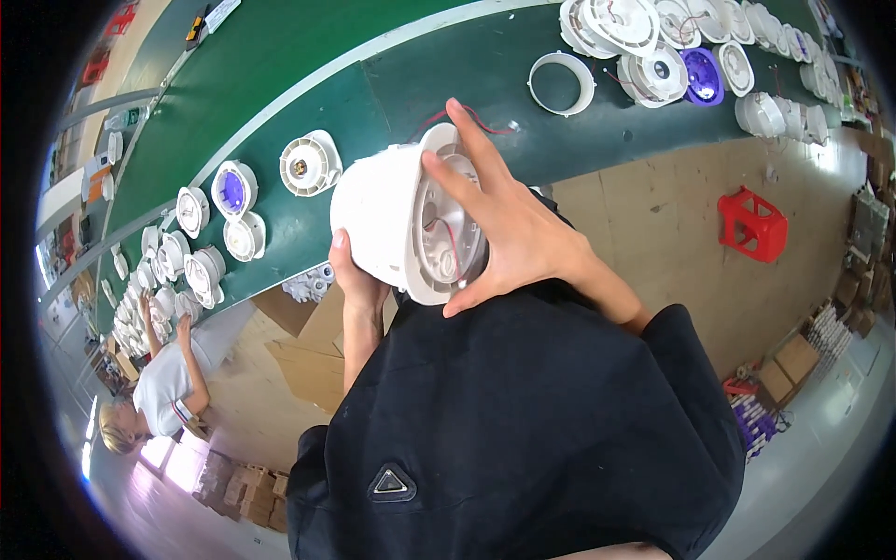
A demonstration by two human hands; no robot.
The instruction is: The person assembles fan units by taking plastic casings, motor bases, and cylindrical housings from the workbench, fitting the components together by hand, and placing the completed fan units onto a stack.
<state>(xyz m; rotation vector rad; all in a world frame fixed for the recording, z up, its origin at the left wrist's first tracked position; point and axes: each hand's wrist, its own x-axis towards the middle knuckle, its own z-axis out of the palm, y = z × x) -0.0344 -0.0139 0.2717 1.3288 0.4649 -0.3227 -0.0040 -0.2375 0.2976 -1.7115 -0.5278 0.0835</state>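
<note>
A white plastic housing [373, 210], rounded and drum-like, is held up off the green bench, close to my body. My left hand [359, 280] grips its lower left side, thumb against the wall and the other fingers hidden behind it. My right hand [527, 224] spans the white oval end piece [445, 229], fingers over its upper rim and thumb at its lower edge. A thin red wire runs across the recess of that oval piece. Behind the housing, more red wire with a small white connector [512, 126] lies on the bench.
A round white part [303, 166] rests left of the housing, and a white ring [561, 84] lies right of it. White and purple parts [702, 77] crowd the far right; more line the left. A co-worker [168, 378] works there. A red stool [752, 225] stands on the floor.
</note>
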